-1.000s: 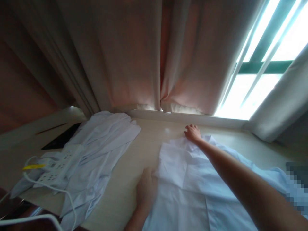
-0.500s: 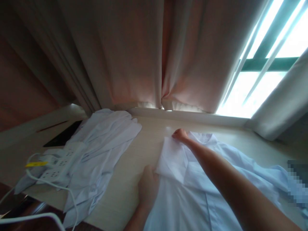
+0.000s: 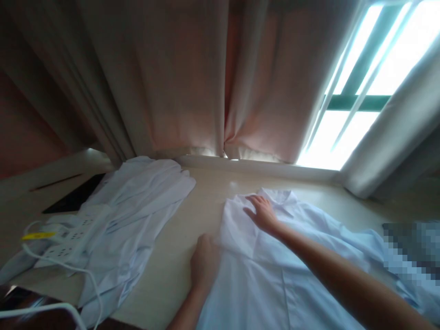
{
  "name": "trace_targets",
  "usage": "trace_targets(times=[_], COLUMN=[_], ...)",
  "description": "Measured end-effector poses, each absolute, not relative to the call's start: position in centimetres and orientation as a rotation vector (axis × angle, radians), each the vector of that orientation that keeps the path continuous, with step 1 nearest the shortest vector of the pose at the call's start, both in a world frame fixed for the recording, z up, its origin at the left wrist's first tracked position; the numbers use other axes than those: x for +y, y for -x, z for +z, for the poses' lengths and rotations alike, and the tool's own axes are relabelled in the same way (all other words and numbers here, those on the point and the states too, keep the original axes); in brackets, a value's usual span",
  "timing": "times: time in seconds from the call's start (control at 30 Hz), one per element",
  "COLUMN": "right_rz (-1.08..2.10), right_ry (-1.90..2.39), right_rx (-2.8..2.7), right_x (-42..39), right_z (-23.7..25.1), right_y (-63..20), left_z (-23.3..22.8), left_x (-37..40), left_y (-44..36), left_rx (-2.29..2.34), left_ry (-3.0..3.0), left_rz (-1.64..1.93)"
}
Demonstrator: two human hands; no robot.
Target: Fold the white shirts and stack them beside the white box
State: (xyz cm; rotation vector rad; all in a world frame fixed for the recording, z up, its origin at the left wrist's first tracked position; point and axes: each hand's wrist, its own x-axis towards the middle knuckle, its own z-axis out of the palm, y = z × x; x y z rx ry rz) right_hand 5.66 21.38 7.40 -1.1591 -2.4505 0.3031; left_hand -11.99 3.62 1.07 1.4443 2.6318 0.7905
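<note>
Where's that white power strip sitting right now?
The white power strip is at the far left of the head view, lying on the crumpled pile of white garments on the table, well away from both hands.

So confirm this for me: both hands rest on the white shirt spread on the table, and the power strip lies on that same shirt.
Not quite. In the head view the left hand and right hand do rest on the white shirt, but the power strip lies on the other white garment, to the left on the table.
</note>
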Motion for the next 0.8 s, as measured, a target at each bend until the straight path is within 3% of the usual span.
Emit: trace_targets(times=[0.4, 0.8], right_rz=[0.09, 0.191], right_ry=[1.827, 1.921], right_rx=[-2.374, -2.101], right_x=[16.2, 15.0], right_z=[-0.8, 0.5], right_y=[-34.0, -35.0], left_z=[1.5, 1.0], left_x=[4.2, 4.2], left_y=[11.6, 11.5], left_rx=[2.717, 2.758], left_ry=[-1.508, -1.6], left_rz=[0.704, 0.715])
